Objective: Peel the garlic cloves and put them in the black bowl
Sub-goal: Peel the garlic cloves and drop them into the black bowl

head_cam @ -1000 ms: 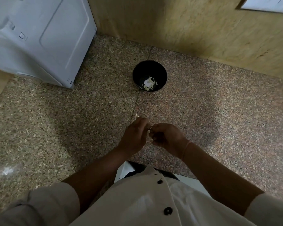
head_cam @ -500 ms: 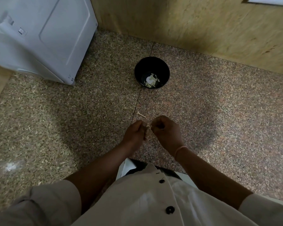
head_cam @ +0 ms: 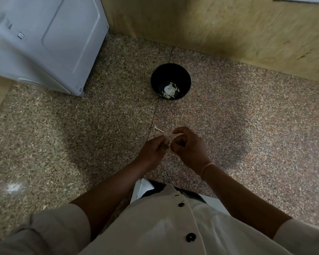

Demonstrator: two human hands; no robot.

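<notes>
A black bowl [head_cam: 170,70] stands on the speckled stone floor ahead of me, with several pale peeled garlic cloves [head_cam: 169,90] at its bottom. Well short of the bowl, my left hand [head_cam: 153,150] and my right hand [head_cam: 189,147] meet above the floor. Both pinch a small garlic clove [head_cam: 168,142] between their fingertips; the clove is mostly hidden by the fingers. A thin pale garlic stem [head_cam: 158,129] lies on the floor just beyond my left hand.
A white appliance [head_cam: 44,39] stands at the far left on the stone floor [head_cam: 81,135]. A yellowish wall [head_cam: 228,24] runs behind the bowl. My white shirt fills the bottom of the view.
My hands have shifted slightly and the right hand's fingers have spread a little wider around the clove. The camera has tilted, so the bowl sits a little lower in view.
</notes>
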